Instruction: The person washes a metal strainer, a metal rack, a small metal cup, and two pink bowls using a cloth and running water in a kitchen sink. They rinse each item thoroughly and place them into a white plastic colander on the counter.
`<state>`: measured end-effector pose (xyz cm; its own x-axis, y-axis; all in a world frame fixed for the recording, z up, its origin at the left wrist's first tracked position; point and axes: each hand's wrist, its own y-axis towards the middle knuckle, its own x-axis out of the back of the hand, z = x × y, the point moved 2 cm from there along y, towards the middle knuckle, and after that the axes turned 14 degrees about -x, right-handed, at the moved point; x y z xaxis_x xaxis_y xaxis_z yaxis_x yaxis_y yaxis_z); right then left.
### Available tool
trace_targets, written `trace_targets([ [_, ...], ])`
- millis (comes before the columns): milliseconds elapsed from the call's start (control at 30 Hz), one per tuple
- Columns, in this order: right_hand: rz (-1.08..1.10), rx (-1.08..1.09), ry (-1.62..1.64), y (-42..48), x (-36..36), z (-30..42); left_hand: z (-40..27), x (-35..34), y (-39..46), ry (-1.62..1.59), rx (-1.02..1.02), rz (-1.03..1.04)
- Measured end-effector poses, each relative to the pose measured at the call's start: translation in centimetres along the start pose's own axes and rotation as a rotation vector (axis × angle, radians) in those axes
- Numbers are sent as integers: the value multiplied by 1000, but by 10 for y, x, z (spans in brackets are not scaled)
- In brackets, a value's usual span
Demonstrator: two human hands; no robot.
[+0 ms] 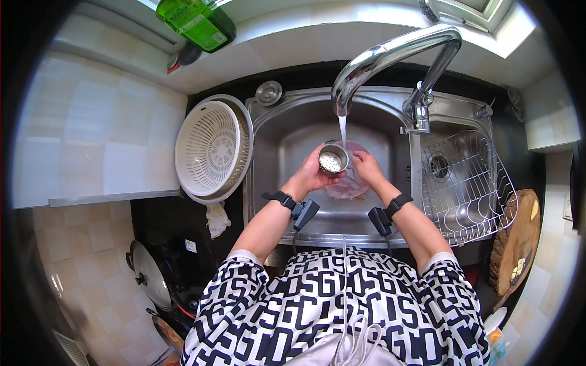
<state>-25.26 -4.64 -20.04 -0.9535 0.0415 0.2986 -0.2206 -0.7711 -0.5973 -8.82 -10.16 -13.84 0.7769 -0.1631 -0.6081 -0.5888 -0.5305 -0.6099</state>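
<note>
My left hand [313, 171] is closed around a small round metal cup [333, 158] with a perforated bottom, its open top facing up over the sink. Beside it on the right, my right hand [367, 168] has its fingers bent above a pinkish translucent bowl [364, 183]; whether they hold something is hard to tell. Water [342, 130] runs from the chrome faucet [342, 98] next to the cup's rim. Part of the bowl is hidden by the cup and hands. It sits in the large stainless steel basin [293, 132], with some thin sticks [360, 197] partly visible by its lower edge.
White plastic colander [208, 148] in a larger bowl, left of the sink. Wire dish rack [462, 192] over the smaller right basin. Round wooden chopping board [515, 242] with pale chopped pieces, far right. Lidded pan [151, 274] at lower left. Green bottle [197, 23] on the sill.
</note>
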Motion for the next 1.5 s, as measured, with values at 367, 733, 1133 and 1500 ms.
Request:
trace_targets([
  [367, 275, -215, 753, -51, 23, 37, 19, -23, 34, -215, 5, 222],
  [733, 30, 164, 253, -32, 0, 55, -5, -24, -4, -64, -143, 118],
  [1133, -300, 202, -8, -27, -25, 63, 2, -1, 12, 23, -511, -82],
  [1500, -336, 284, 124, -21, 11, 17, -51, -9, -39, -212, -332, 70],
])
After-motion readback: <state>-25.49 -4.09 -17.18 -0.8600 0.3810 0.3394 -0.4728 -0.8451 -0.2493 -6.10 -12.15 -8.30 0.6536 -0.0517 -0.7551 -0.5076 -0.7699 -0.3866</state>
